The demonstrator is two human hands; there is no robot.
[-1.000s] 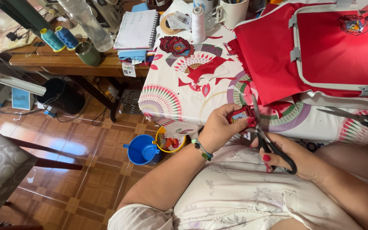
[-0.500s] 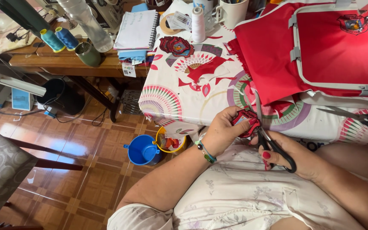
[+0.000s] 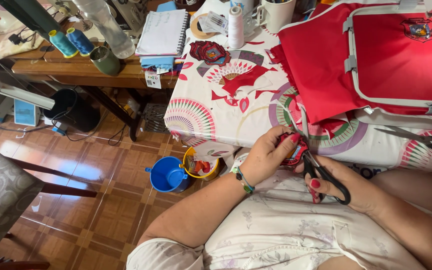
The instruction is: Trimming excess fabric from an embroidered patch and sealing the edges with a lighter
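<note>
My left hand [image 3: 268, 155] pinches a small red embroidered patch [image 3: 294, 151] at the front edge of the patterned table [image 3: 211, 115]. My right hand [image 3: 346, 182] grips black-handled scissors [image 3: 321, 167], whose blades point up past the patch toward the red fabric [image 3: 321, 75]. That fabric is clamped in a grey embroidery hoop [image 3: 356, 60] at the right. A second red patch [image 3: 208, 51] lies further back on the tablecloth, with loose red scraps [image 3: 243, 80] near it.
A white thread cone [image 3: 235, 27], a mug [image 3: 277, 14] and a notebook [image 3: 163, 32] stand at the back. Another pair of scissors [image 3: 426, 140] lies at the right. On the tiled floor sit a blue cup [image 3: 167, 175] and a yellow tub [image 3: 202, 165]. A chair [image 3: 1, 190] is at left.
My left hand has turned the patch slightly and shifted a little to the right against the scissors. The scissors stay close to the patch's edge.
</note>
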